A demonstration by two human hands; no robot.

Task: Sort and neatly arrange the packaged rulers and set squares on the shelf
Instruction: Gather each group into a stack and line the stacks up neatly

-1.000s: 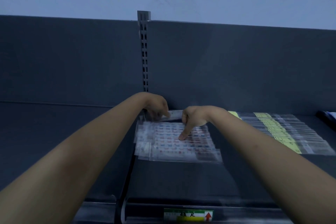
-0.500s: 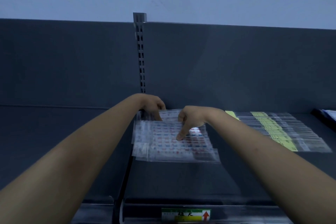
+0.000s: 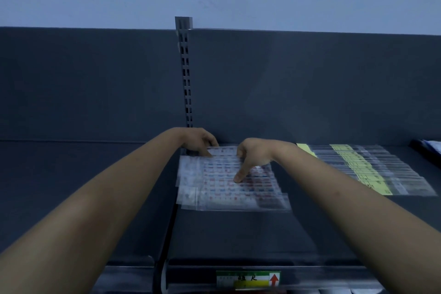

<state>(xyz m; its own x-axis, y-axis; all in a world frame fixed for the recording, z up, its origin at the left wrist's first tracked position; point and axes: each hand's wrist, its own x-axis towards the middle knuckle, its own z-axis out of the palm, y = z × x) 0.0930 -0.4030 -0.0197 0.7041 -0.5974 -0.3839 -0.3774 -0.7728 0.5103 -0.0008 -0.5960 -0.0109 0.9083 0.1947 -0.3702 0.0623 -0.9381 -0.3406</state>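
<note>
Packaged rulers (image 3: 229,188) lie fanned on the shelf (image 3: 238,234): likely light, bendy, slippery sleeves.
Left grip (image 3: 199,142) pinches their back corner; right grip (image 3: 254,157) presses one straight forefinger on top; best taken by the edges.

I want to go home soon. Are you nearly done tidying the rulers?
About halfway, it seems. Done: the yellow-labelled packs on the right lie in an even row. In hand: the red-and-blue pile, with the left hand holding its far corner and the right hand pressing a finger on top. Left: its edges are uneven and need squaring.
</note>
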